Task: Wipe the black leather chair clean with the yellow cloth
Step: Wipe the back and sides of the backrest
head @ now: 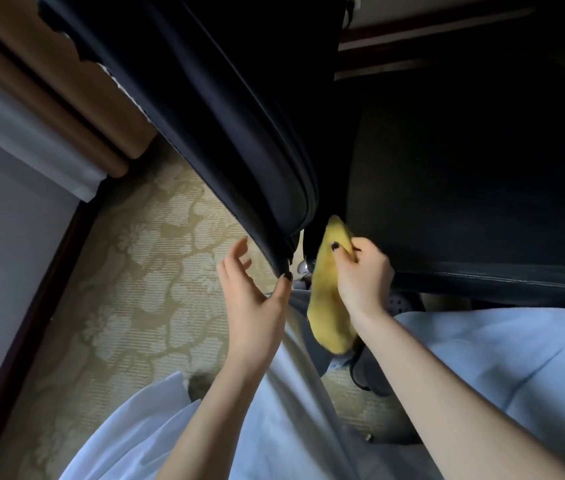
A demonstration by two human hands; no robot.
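right hand [364, 271] gripping yellow cloth [329, 306], against black chair [239, 116]

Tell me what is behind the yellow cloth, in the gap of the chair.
The right hand holds the yellow cloth at the gap between back and seat of the black chair. A small shiny part shows beside it. Deeper in, cloth and shadow hide everything.

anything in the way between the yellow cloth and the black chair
Nothing visible. The right hand holds the cloth with its tip at the chair, by the lower corner of its back. The left hand is open beside that corner, not between them.
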